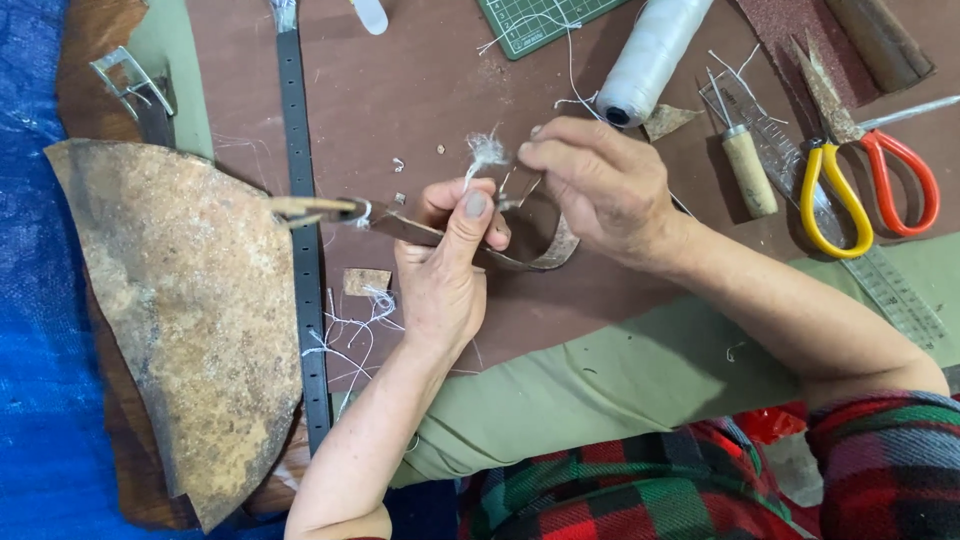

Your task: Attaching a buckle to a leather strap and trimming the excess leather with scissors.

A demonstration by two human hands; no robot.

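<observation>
Clearly, the work in hand is stitching a narrow brown leather strap (440, 236), and I judge it to be in the middle of a stitch. The left hand (445, 270) is closed around the strap, with the thumb pressed on top, and holds it just above the brown counter (440, 80). The strap bends in a loop under the right hand (600, 185). That hand's grip is a tight pinch of the fingertips at the end of the strap, beside a tuft of frayed white thread (485, 150); whether a needle is between the fingers, I cannot tell.

Near the right hand lie a white thread spool (650, 55), an awl with a wooden handle (745, 165), scissors with yellow and red handles (865, 185) and a clear ruler (880, 270). To the left are a long dark belt strip (303, 200) and a big rough piece of leather (190, 310).

The next move, I think, calls for a steady left hand while the right hand draws the thread tight, without tearing the frayed end.
</observation>
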